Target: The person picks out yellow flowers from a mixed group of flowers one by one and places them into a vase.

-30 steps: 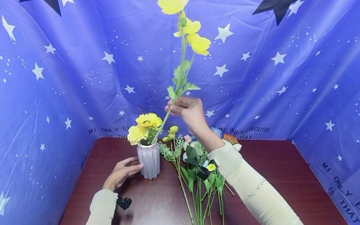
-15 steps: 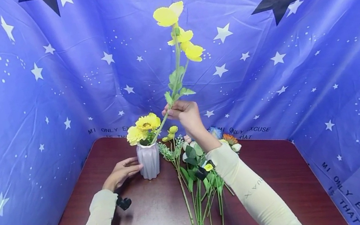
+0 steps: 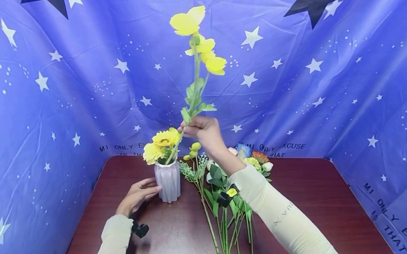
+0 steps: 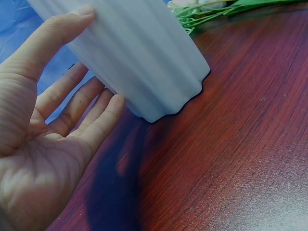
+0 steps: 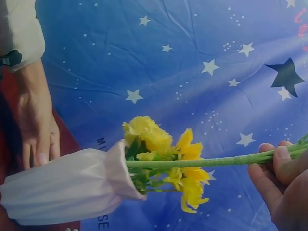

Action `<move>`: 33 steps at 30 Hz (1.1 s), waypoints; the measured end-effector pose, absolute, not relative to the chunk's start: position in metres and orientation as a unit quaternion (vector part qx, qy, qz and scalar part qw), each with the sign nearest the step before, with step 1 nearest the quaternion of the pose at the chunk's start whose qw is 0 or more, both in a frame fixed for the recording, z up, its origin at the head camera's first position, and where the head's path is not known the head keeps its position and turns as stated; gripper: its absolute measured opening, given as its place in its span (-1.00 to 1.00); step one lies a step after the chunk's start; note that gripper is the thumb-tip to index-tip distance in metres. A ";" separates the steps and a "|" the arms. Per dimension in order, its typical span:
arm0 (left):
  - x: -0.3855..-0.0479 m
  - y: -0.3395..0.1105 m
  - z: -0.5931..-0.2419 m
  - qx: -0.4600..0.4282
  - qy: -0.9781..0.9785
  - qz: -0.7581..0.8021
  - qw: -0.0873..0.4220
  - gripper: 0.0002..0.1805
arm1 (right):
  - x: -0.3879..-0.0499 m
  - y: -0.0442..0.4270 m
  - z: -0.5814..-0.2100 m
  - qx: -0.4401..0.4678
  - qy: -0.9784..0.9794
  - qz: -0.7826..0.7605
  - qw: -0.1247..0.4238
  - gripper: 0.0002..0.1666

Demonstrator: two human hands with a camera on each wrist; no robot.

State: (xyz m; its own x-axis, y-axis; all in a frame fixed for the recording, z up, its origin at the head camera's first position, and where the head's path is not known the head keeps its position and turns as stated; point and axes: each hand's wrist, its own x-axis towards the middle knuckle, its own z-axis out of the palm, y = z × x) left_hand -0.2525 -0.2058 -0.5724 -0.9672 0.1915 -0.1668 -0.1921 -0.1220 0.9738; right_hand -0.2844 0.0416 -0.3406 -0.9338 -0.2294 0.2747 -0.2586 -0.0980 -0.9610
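Observation:
The white fluted vase (image 3: pixel 169 182) stands upright on the table, yellow flowers (image 3: pixel 166 138) at its mouth. My left hand (image 3: pixel 139 195) touches its left side with fingers and thumb extended; the left wrist view shows the fingertips against the vase wall (image 4: pixel 139 57). Above and right of the vase, my right hand (image 3: pixel 204 133) pinches the green stem (image 5: pixel 207 161) of a tall spray of yellow blooms (image 3: pixel 189 21). In the right wrist view that stem slants into the vase mouth; its lower end is hidden inside.
Right of the vase, a bunch of flowers with long green stems (image 3: pixel 226 232) lies on the dark red table (image 3: pixel 308 213), orange, blue and white blooms at its far end. Blue star-printed cloth (image 3: pixel 100 95) surrounds the table on the far side and both flanks.
My right hand has come down and left with the tall yellow spray, whose stem has sunk further into the vase. My left hand has stayed at the vase.

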 end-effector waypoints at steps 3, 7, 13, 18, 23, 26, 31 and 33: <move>-0.253 -0.205 -0.574 -0.004 0.651 0.748 0.127 -0.28 | -0.284 0.041 -0.346 0.174 -0.685 0.708 0.004 -0.90; -0.253 -0.205 -0.577 -0.009 0.655 0.745 0.125 -0.26 | -0.285 0.041 -0.354 0.169 -0.689 0.705 -0.002 -0.91; -0.254 -0.204 -0.578 -0.019 0.652 0.747 0.127 -0.26 | -0.287 0.040 -0.360 0.157 -0.689 0.707 -0.014 -0.85; -0.255 -0.204 -0.577 -0.019 0.654 0.745 0.127 -0.25 | -0.286 0.037 -0.362 0.157 -0.704 0.692 -0.018 -0.82; -0.255 -0.205 -0.575 -0.009 0.655 0.745 0.128 -0.26 | -0.284 0.032 -0.364 0.165 -0.708 0.687 -0.023 -0.83; -0.254 -0.206 -0.575 -0.004 0.655 0.745 0.127 -0.26 | -0.283 0.030 -0.366 0.175 -0.705 0.687 -0.028 -0.82; -0.254 -0.205 -0.575 -0.005 0.655 0.745 0.128 -0.27 | -0.281 0.028 -0.371 0.199 -0.726 0.659 -0.016 -0.86; -0.255 -0.205 -0.575 -0.010 0.653 0.746 0.129 -0.27 | -0.281 0.028 -0.374 0.203 -0.753 0.626 -0.006 -0.88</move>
